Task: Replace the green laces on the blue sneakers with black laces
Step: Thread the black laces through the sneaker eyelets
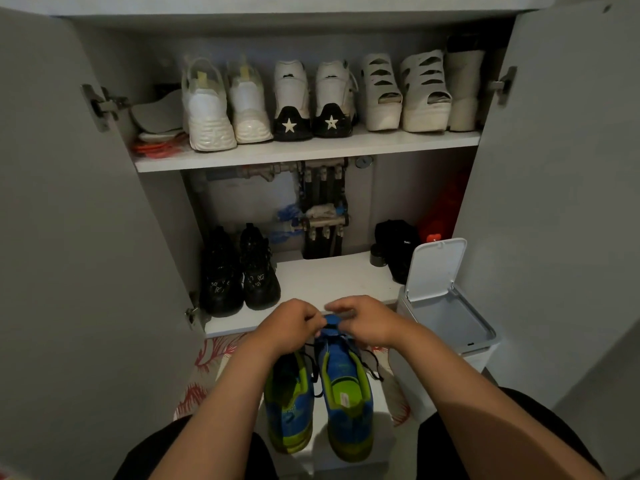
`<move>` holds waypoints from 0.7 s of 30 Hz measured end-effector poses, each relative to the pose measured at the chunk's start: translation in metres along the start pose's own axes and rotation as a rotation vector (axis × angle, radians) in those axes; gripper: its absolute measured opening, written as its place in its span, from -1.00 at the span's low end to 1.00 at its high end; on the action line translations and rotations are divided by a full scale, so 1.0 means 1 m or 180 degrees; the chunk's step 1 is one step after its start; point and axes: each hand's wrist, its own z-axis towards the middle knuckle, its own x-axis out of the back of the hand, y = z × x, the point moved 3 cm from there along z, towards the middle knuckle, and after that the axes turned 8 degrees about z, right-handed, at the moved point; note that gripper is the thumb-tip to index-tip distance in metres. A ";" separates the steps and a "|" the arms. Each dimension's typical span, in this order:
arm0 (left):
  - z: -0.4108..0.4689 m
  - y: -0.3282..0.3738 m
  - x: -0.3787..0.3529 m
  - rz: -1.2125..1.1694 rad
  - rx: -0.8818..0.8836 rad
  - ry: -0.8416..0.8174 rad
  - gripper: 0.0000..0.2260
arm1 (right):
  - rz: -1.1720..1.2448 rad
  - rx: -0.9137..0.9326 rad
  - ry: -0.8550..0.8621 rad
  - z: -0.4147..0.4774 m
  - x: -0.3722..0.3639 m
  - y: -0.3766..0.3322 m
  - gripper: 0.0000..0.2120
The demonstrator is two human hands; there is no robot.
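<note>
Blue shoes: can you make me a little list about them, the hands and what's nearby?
Shoes: left shoe and right shoe, blue and green, side by side
Hands: left hand and right hand both grip the right shoe's front
Laces: black lace hangs loose from right shoe
Nearby: white bin, lid open; black boots on the bottom shelf

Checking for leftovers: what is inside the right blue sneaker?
A green insole with a white label shows; the toe end of the sneaker is hidden under the left hand and right hand.
</note>
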 end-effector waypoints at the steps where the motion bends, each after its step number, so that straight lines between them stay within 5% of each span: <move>1: 0.003 0.003 -0.002 -0.0082 -0.0019 -0.0023 -0.72 | 0.0373 0.0010 -0.0191 0.000 -0.004 -0.003 -0.64; 8: 0.016 0.002 0.003 -0.0307 0.0053 0.0258 -0.86 | 0.0557 -0.0126 0.0126 0.010 0.013 0.008 -0.92; 15: 0.030 -0.002 -0.001 0.0174 0.0197 0.0269 -0.80 | -0.0131 -0.0222 0.0229 0.028 0.017 0.017 -0.96; 21: 0.040 -0.004 -0.008 0.0318 0.0238 0.0256 -0.77 | 0.0435 -0.0118 -0.0033 0.042 0.013 0.018 -0.95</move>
